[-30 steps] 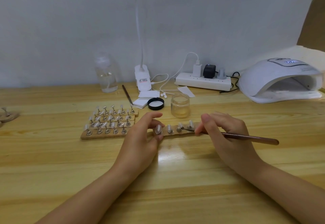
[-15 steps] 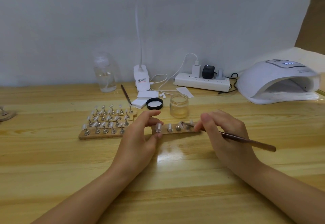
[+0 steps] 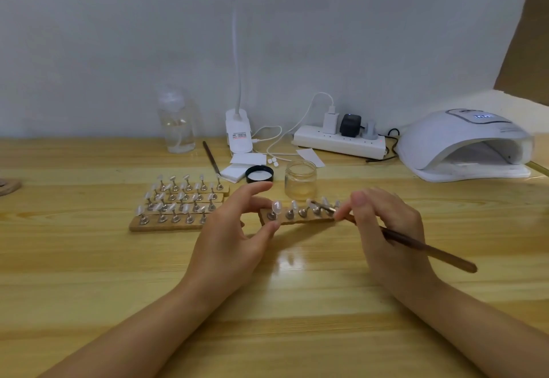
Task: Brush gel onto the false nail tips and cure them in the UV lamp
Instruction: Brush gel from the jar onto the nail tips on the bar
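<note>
Two hands (image 3: pixel 228 247) (image 3: pixel 386 235): left pinching left-right strip (image 3: pixel 297 219), right gripping brush (image 3: pixel 416 245), bristles leftward.

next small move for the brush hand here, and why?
Probably a short stroke along the nail tip under the bristles. The right hand pinches the brush with its head over the tips at the strip's right end, and the left hand holds the wooden strip at its left end. Whether bristles touch is unclear.
</note>
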Motion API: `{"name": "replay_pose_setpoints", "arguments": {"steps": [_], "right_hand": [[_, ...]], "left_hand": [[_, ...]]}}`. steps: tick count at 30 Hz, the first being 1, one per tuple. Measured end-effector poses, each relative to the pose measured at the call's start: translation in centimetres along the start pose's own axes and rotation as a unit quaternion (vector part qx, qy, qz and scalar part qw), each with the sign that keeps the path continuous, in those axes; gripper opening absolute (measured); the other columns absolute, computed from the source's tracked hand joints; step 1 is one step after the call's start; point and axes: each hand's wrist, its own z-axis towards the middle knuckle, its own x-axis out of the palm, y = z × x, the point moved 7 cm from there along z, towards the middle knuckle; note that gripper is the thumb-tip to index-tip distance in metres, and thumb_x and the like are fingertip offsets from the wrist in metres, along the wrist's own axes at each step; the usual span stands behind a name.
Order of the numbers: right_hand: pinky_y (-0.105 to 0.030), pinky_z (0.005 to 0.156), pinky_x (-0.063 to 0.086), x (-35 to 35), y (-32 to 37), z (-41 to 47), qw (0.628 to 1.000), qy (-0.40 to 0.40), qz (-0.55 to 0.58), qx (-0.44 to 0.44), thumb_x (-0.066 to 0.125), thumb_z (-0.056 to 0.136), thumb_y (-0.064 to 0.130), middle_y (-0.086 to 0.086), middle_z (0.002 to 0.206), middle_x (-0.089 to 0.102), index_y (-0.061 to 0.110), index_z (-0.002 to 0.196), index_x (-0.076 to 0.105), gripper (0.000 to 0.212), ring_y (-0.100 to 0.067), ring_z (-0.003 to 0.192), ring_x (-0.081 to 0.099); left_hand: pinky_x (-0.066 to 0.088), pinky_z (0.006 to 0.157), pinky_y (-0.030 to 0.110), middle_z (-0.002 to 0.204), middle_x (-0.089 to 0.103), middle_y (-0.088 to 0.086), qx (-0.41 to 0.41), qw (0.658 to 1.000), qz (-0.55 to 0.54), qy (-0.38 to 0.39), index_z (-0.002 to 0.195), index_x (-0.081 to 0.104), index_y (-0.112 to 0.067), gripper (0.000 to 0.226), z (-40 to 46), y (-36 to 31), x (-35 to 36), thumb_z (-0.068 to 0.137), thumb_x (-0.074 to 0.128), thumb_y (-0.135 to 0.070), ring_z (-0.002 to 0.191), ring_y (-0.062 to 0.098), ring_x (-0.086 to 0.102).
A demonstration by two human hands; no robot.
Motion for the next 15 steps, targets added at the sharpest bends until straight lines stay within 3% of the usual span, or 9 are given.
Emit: {"name": "replay_pose_setpoints", "arguments": {"steps": [5, 7, 12, 15], "right_hand": [[-0.015, 0.072, 0.039, 0.0, -0.3, 0.0, 1.0, -0.005, -0.008, 0.008, 0.034, 0.092, 0.028, 0.017, 0.063, 0.058, 0.022, 0.065, 0.058, 0.037, 0.0, 0.069, 0.057], [-0.015, 0.07, 0.039, -0.4, -0.3, -0.3, 1.0, -0.023, 0.005, 0.0, 0.033, 0.093, 0.024, 0.011, 0.058, 0.058, 0.021, 0.061, 0.057, 0.04, 0.0, 0.064, 0.055], [-0.017, 0.072, 0.038, 0.1, -0.2, -0.1, 1.0, -0.003, -0.026, -0.006, 0.033, 0.093, 0.028, 0.019, 0.065, 0.055, 0.02, 0.064, 0.058, 0.038, -0.001, 0.069, 0.054], [-0.022, 0.07, 0.039, -0.7, -0.3, -0.4, 1.0, -0.027, -0.009, -0.01, 0.031, 0.093, 0.024, 0.009, 0.055, 0.056, 0.016, 0.056, 0.057, 0.046, -0.002, 0.061, 0.053]], "left_hand": [[0.045, 0.072, 0.012, 0.092, 0.062, -0.024, 0.001, 1.0, -0.006, 0.006, 0.108, 0.046, -0.046, 0.055, 0.0, -0.1, 0.1, 0.074, 0.073, -0.011, 0.093, -0.006, 0.057], [0.047, 0.073, 0.015, 0.092, 0.062, -0.025, 0.009, 1.0, -0.012, 0.001, 0.109, 0.045, -0.046, 0.057, 0.0, -0.2, 0.0, 0.075, 0.072, -0.009, 0.093, -0.005, 0.058], [0.051, 0.076, 0.02, 0.094, 0.06, -0.027, 0.022, 0.999, -0.026, -0.009, 0.11, 0.046, -0.043, 0.058, -0.1, -0.3, -0.1, 0.073, 0.073, -0.009, 0.095, -0.005, 0.059], [0.051, 0.076, 0.017, 0.093, 0.06, -0.027, 0.025, 0.999, -0.034, -0.01, 0.112, 0.048, -0.039, 0.057, -0.1, -0.3, -0.1, 0.072, 0.074, -0.007, 0.093, -0.007, 0.059]]}}
